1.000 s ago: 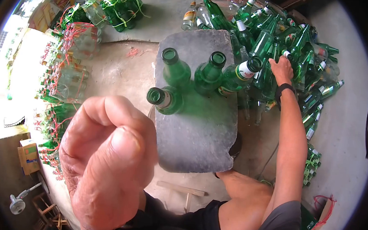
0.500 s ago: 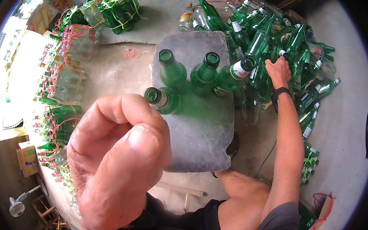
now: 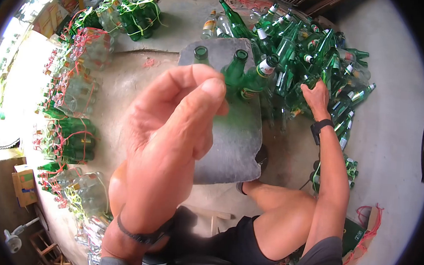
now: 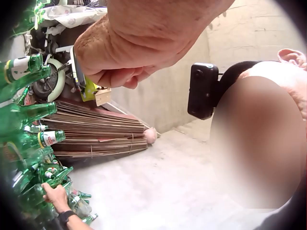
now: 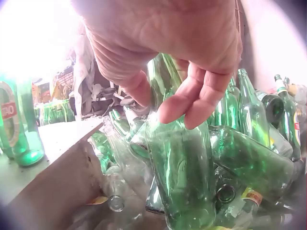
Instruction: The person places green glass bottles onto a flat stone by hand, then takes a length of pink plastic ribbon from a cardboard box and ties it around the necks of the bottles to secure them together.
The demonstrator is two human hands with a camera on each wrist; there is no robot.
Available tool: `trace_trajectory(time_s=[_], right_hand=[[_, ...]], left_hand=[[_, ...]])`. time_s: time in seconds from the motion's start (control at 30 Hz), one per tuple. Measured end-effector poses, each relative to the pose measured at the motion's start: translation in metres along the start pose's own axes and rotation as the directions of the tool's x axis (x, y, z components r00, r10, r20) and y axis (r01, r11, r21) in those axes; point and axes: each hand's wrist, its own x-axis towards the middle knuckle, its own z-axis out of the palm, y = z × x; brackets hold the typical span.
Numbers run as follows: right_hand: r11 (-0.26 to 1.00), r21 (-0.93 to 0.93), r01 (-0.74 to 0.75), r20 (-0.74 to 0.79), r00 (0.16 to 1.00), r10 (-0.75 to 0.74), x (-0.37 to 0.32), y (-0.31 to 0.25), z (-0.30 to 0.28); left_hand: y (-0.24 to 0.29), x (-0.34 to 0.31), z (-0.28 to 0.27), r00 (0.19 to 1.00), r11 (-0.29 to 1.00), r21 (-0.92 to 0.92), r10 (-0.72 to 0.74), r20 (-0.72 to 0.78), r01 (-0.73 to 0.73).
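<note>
My left hand (image 3: 171, 125) is raised close in front of the head camera. Its fingers curl in and the thumb tip meets the index finger, with nothing visible between them. My right hand (image 3: 317, 96) reaches down to the right at the bottle heap. In the right wrist view its fingers and thumb wrap the neck of a clear-green glass bottle (image 5: 182, 172), which stands upright. On the grey slab (image 3: 225, 153) are a plain green bottle (image 3: 234, 70), a green bottle with a white neck label (image 3: 260, 77) and another green bottle (image 3: 200, 54), partly hidden behind my left hand.
A heap of loose bottles (image 3: 294, 50) lies right of the slab. Bundles of bottles tied with red and green string (image 3: 80, 95) line the left side. A cardboard box (image 3: 24, 184) and a small fan (image 3: 13, 241) are at lower left. Stacked brown sheets (image 4: 100, 129) stand by the wall.
My left hand has moved up and right in the head view, now covering the front-left bottle on the slab. My right hand has drawn slightly back toward me, gripping a bottle.
</note>
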Motion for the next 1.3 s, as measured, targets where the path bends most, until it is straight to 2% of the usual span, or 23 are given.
trace_trajectory(time_s=[0.07, 0.17, 0.23, 0.3, 0.33, 0.43, 0.5, 0.63, 0.73, 0.97, 1.03, 1.13, 1.2, 1.27, 1.3], right_hand=[[0.998, 0.068, 0.011, -0.013, 1.0, -0.011, -0.008, -0.01, -0.015], [0.988, 0.139, 0.072, -0.038, 0.997, -0.067, -0.021, -0.026, -0.039], [0.993, 0.107, 0.052, -0.012, 0.999, -0.051, -0.025, -0.032, -0.049], [0.976, 0.161, 0.146, -0.034, 0.989, -0.142, -0.036, -0.05, -0.064], [0.976, 0.162, 0.144, -0.025, 0.99, -0.142, -0.044, -0.064, -0.074], [0.958, 0.223, 0.183, 0.027, 0.981, -0.193, -0.064, -0.103, -0.1], [0.936, 0.312, 0.166, 0.149, 0.964, -0.22, -0.074, -0.124, -0.11], [0.897, 0.383, 0.221, 0.192, 0.931, -0.312, -0.089, -0.159, -0.107], [0.812, 0.519, 0.265, 0.215, 0.88, -0.424, -0.095, -0.186, -0.095], [0.773, 0.49, 0.404, 0.169, 0.826, -0.538, -0.095, -0.215, -0.051], [0.761, 0.529, 0.376, 0.166, 0.834, -0.527, -0.096, -0.223, -0.044], [0.804, 0.455, 0.383, 0.208, 0.832, -0.514, -0.093, -0.232, -0.036], [0.808, 0.519, 0.28, 0.226, 0.866, -0.445, -0.093, -0.239, -0.032], [0.821, 0.491, 0.29, 0.235, 0.864, -0.446, -0.092, -0.24, -0.029], [0.833, 0.464, 0.302, 0.241, 0.862, -0.446, -0.091, -0.241, -0.028]], left_hand=[[-0.004, 0.0, -0.005, 0.999, 0.999, -0.039, 0.026, 0.035, -0.025], [-0.005, -0.001, -0.004, 1.0, 0.998, -0.047, 0.03, 0.007, -0.03], [-0.005, 0.001, -0.008, 0.999, 0.998, -0.05, 0.031, 0.016, -0.03], [-0.006, 0.003, -0.013, 0.994, 0.995, -0.021, 0.097, 0.05, -0.096], [-0.005, 0.003, -0.014, 0.991, 0.991, -0.045, 0.125, 0.054, -0.123], [-0.001, 0.004, -0.018, 0.99, 0.989, -0.082, 0.129, 0.056, -0.124], [0.0, 0.005, -0.019, 0.991, 0.99, -0.086, 0.12, 0.056, -0.115], [0.0, 0.007, -0.027, 0.986, 0.983, -0.101, 0.157, 0.051, -0.151], [0.002, 0.008, -0.033, 0.982, 0.976, -0.141, 0.178, 0.07, -0.167], [0.003, 0.007, -0.039, 0.981, 0.963, -0.208, 0.186, 0.051, -0.172], [0.005, 0.007, -0.04, 0.982, 0.963, -0.212, 0.181, 0.049, -0.167], [0.006, 0.006, -0.041, 0.981, 0.961, -0.217, 0.187, 0.049, -0.173], [0.005, 0.007, -0.045, 0.979, 0.958, -0.221, 0.2, 0.046, -0.185], [0.002, 0.009, -0.05, 0.915, 0.912, -0.292, 0.352, 0.195, -0.289], [0.004, 0.008, -0.049, 0.915, 0.911, -0.294, 0.353, 0.193, -0.289]])
